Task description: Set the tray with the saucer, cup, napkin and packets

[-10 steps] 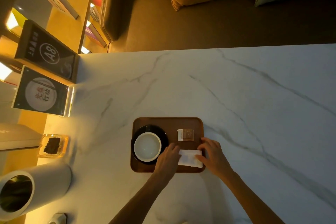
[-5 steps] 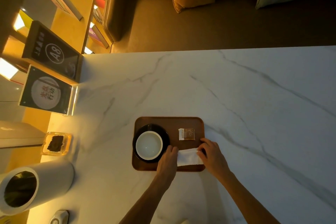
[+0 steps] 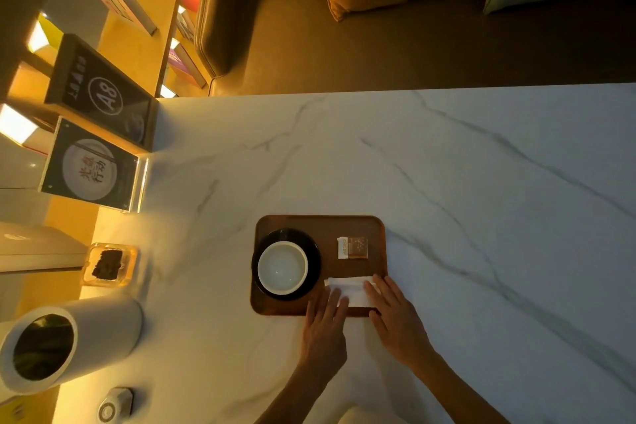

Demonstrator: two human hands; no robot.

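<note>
Tray w/ cup (empty) on saucer, packet; both hands' grip flat, apart, on napkin.

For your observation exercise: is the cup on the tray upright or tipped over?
Upright: the cup shows its round open mouth, sitting on the black saucer.

On the white marble table sits one brown wooden rectangular tray. It holds one black round saucer, one white round cup, one brown square packet and one white folded napkin. Two bare hands, left hand and right hand, are near it. Far left stand two dark signs: one marked A8, one with a white disc.
</note>
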